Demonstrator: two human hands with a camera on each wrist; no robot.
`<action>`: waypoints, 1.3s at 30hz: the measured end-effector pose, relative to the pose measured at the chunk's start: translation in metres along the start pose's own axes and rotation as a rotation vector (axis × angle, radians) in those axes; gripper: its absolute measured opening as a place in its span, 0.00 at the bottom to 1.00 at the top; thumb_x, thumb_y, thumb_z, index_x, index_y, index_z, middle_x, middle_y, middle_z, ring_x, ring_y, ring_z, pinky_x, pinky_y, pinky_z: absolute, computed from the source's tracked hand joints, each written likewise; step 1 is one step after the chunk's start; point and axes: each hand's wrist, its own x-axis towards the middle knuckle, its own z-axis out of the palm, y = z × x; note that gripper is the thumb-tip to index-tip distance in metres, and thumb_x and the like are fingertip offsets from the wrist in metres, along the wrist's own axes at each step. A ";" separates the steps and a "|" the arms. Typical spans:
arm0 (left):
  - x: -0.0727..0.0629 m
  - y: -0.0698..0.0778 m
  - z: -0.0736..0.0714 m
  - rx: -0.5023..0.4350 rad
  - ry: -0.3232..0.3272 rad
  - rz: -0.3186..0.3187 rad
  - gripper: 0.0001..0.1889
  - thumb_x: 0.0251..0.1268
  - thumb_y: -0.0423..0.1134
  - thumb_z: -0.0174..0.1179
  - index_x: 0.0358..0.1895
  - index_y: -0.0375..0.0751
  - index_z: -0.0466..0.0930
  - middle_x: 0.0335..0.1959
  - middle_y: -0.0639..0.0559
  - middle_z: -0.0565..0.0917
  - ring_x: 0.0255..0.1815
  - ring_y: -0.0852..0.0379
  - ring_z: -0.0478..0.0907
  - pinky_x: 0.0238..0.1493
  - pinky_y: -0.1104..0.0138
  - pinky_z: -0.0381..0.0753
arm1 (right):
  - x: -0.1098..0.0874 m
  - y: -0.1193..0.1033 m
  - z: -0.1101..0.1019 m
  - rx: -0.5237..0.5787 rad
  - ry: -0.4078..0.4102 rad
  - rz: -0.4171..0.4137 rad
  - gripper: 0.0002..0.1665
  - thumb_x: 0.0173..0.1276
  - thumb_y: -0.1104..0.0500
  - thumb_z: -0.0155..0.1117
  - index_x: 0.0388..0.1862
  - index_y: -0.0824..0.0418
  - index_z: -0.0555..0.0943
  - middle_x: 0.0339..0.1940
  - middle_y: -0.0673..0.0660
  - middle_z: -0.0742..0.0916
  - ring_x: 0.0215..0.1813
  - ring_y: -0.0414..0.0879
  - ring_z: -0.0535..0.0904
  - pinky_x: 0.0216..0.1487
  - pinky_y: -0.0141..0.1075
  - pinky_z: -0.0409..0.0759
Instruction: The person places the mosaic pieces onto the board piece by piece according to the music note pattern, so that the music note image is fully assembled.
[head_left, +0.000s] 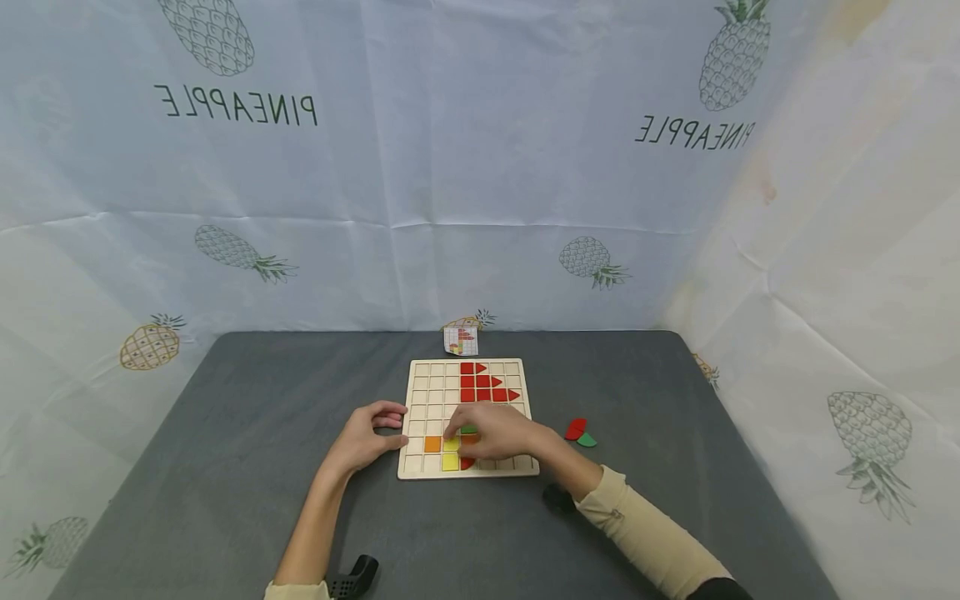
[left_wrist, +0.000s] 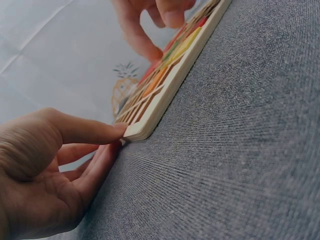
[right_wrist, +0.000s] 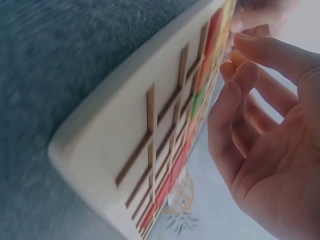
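Note:
A pale wooden grid board (head_left: 420, 417) lies on the dark table. At its left edge, my left hand (head_left: 356, 442) holds on, thumb against the rim and the other fingers bent beside it. Over the lower middle of the board is my right hand (head_left: 498, 429); index finger and thumb stand apart around a yellow square (head_left: 451, 445), with no lifted piece visible between them. Another yellow square (head_left: 450, 462) sits below, an orange square (head_left: 432, 444) to the left. Red squares and triangles (head_left: 483, 394) fill cells higher up. My right hand partly hides green, orange and red pieces.
Behind the board stands a small card (head_left: 461, 340) printed with a coloured grid pattern. Loose red pieces (head_left: 576, 429) and a green piece (head_left: 587, 440) lie right of the board. A pale pineapple-print curtain (head_left: 480, 167) rises behind the table (head_left: 262, 400).

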 end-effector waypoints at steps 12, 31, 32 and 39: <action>0.000 0.000 0.001 -0.001 0.007 -0.016 0.26 0.60 0.26 0.76 0.63 0.29 0.83 0.55 0.34 0.86 0.55 0.46 0.86 0.48 0.70 0.83 | -0.047 0.030 -0.034 0.084 0.130 0.052 0.17 0.74 0.58 0.74 0.60 0.57 0.90 0.62 0.56 0.90 0.30 0.36 0.77 0.40 0.31 0.80; 0.000 0.002 -0.001 -0.012 -0.005 -0.011 0.26 0.61 0.26 0.75 0.63 0.28 0.82 0.55 0.33 0.86 0.55 0.45 0.86 0.47 0.71 0.83 | -0.151 0.104 -0.045 0.190 0.187 0.243 0.15 0.69 0.60 0.79 0.53 0.60 0.90 0.51 0.60 0.91 0.23 0.34 0.72 0.29 0.31 0.75; 0.000 0.002 -0.001 -0.014 -0.006 -0.011 0.26 0.61 0.26 0.75 0.63 0.28 0.82 0.55 0.33 0.86 0.55 0.45 0.86 0.47 0.70 0.83 | -0.155 0.107 -0.044 0.186 0.184 0.242 0.15 0.69 0.60 0.79 0.53 0.60 0.90 0.50 0.59 0.91 0.25 0.34 0.72 0.30 0.31 0.76; -0.001 0.003 -0.001 -0.010 -0.011 -0.010 0.26 0.61 0.26 0.75 0.64 0.28 0.82 0.56 0.33 0.86 0.55 0.44 0.86 0.47 0.70 0.83 | -0.171 0.118 -0.034 0.193 0.177 0.231 0.14 0.68 0.59 0.81 0.51 0.58 0.90 0.49 0.57 0.91 0.28 0.31 0.73 0.32 0.31 0.77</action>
